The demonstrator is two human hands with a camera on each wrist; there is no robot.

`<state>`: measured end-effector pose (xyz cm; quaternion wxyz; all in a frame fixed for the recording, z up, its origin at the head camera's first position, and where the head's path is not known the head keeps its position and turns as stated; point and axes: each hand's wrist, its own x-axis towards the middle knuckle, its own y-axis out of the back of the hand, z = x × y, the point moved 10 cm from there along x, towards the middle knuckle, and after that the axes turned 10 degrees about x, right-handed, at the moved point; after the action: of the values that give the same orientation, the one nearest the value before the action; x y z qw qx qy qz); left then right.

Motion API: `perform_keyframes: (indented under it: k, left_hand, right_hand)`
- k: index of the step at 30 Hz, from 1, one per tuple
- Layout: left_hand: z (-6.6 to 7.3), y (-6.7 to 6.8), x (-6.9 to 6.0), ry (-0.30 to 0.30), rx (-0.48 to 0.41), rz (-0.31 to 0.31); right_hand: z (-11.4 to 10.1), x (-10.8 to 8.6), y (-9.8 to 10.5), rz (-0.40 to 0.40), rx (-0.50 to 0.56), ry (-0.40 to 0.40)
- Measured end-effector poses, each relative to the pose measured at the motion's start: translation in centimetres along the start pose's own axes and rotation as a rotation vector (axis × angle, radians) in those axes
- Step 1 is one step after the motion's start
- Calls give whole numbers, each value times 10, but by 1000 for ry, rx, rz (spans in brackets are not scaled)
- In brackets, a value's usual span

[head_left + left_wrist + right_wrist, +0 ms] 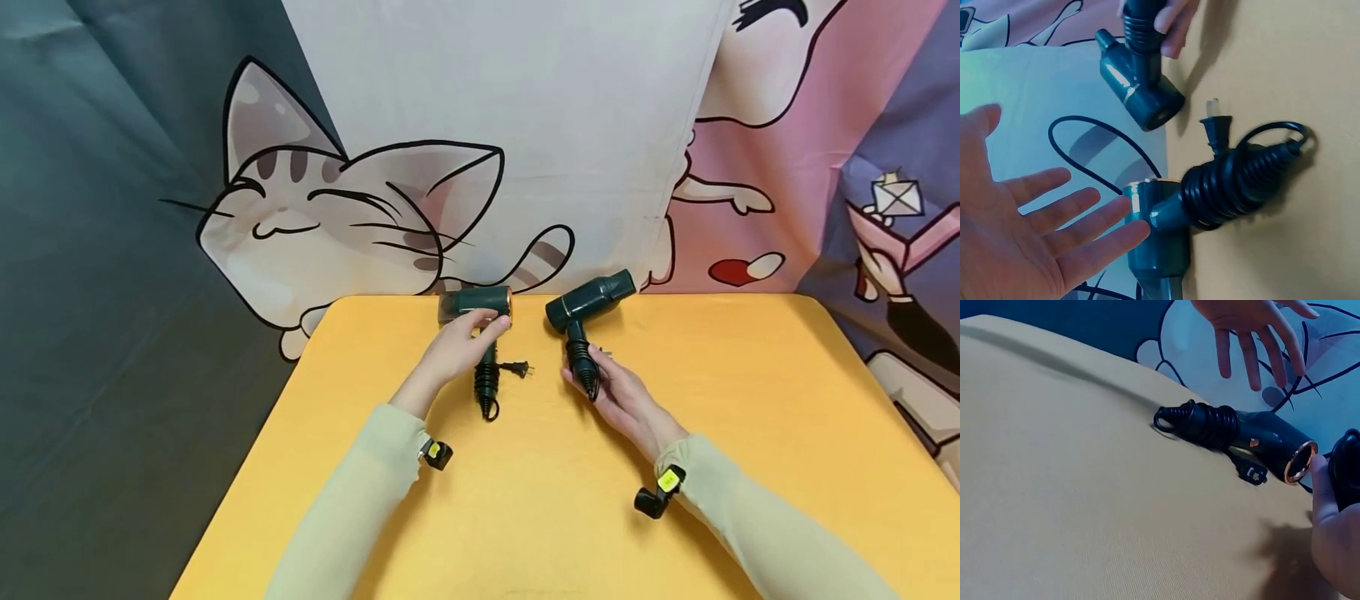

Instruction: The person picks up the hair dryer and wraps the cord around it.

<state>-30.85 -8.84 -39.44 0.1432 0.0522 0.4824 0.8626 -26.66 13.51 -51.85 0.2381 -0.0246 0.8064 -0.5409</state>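
Note:
Two dark green hair dryers are at the table's far edge. The left hair dryer (487, 297) lies with its black cord wound around the handle and its plug (516, 367) sticking out to the right. Over its body hovers my left hand (459, 343), fingers spread and fairly straight; the right wrist view shows a gap between that hand (1257, 325) and the dryer (1275, 440). My right hand (628, 404) grips the right hair dryer (592, 298) by its cord-wrapped handle, the nozzle pointing up and right. Its fingers (1175, 31) curl around the handle in the left wrist view.
The table has a yellow cover (540, 508). A cloth backdrop (525, 100) with a cartoon cat stands directly behind the far edge. Small black cameras (437, 454) are strapped to both wrists over light sleeves (360, 500).

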Motion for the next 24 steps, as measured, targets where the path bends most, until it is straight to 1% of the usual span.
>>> perform_keyframes:
  k: [3, 10, 13, 15, 16, 18, 22, 24]
  left_hand:
    - [-6, -2, -6, -5, 42, 10]
    - [-16, -8, -17, 10, 57, 2]
    - [-20, -9, -18, 15, 65, 2]
    - [-23, -10, -19, 25, 71, 2]
    - [-25, -11, -19, 29, 75, 3]
    - [-27, -11, -20, 35, 83, 8]
    - [-30, -11, -21, 38, 90, 15]
    - [-30, -12, -21, 34, 96, 11]
  right_hand:
    - [0, 2, 2, -14, 4, -5]
    - [1, 7, 2, -28, 45, -49]
    - [0, 7, 3, -5, 39, -55]
    - [-2, 5, 6, 20, 4, -46]
    - [-3, 5, 6, 26, -36, -37]
    - [-8, 3, 6, 25, -148, -6]
    - [-21, 2, 5, 30, -478, 86]
    - [-27, 1, 7, 49, -606, 114]
